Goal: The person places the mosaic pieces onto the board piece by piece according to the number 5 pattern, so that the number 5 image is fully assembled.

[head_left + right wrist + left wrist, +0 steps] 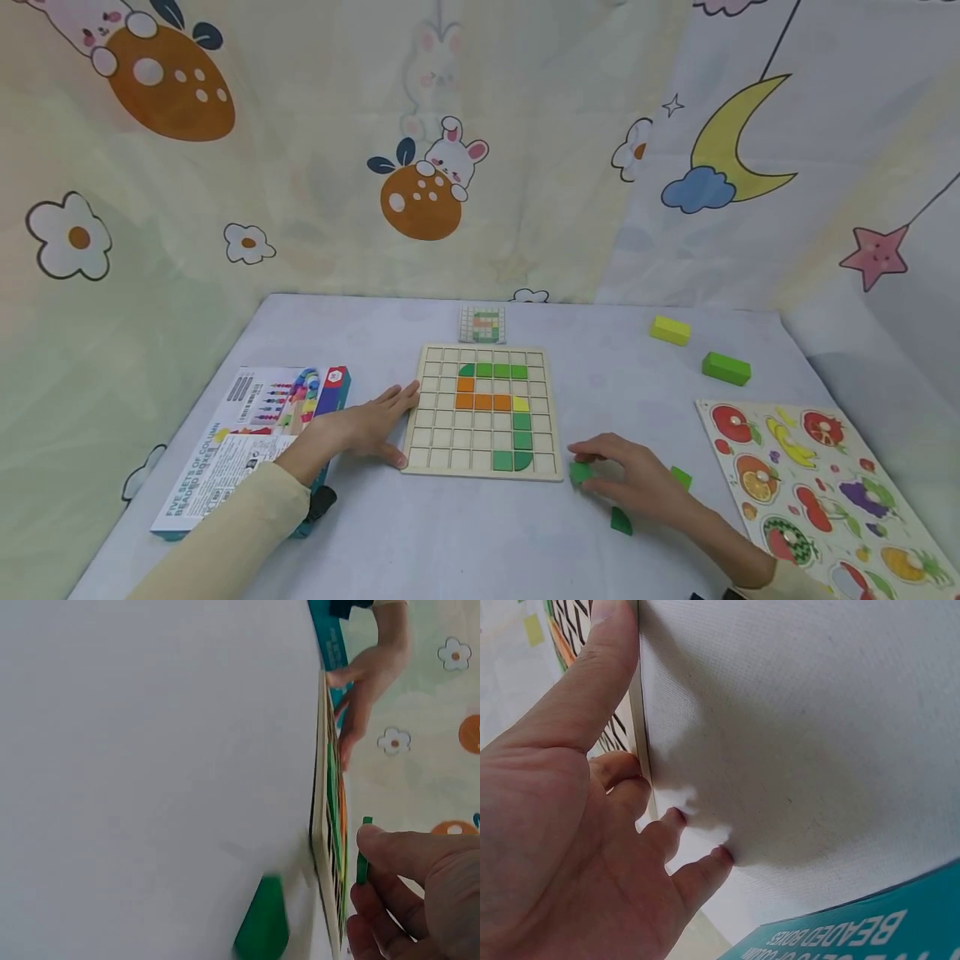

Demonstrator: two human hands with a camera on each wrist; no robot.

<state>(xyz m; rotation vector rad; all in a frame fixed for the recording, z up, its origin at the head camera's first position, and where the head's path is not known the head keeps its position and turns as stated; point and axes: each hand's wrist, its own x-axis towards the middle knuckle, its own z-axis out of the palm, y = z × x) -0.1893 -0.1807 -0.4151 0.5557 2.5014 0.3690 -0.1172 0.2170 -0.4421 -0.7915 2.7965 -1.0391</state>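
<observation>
A wooden grid board (pixel 442 437) lies mid-table with green, orange and yellow tiles set in several squares. My left hand (pixel 375 421) rests against its left edge, thumb and fingers extended; the left wrist view shows the fingertips on the cloth and rim. To the right of the board, my right hand (pixel 630 475) pinches a small green tile (pixel 364 859) between thumb and fingers, edge-on in the right wrist view. A loose dark green rounded piece (pixel 621 521) lies just below that hand. Another green piece (pixel 681 477) is partly behind it.
A small pattern card (pixel 482 325) sits beyond the board. At the left is a printed box (pixel 225 467). On the right lie a yellow block (pixel 670 330), a green block (pixel 726 368) and a fruit picture board (pixel 817 492). A patterned cloth (pixel 315 167) hangs behind the table.
</observation>
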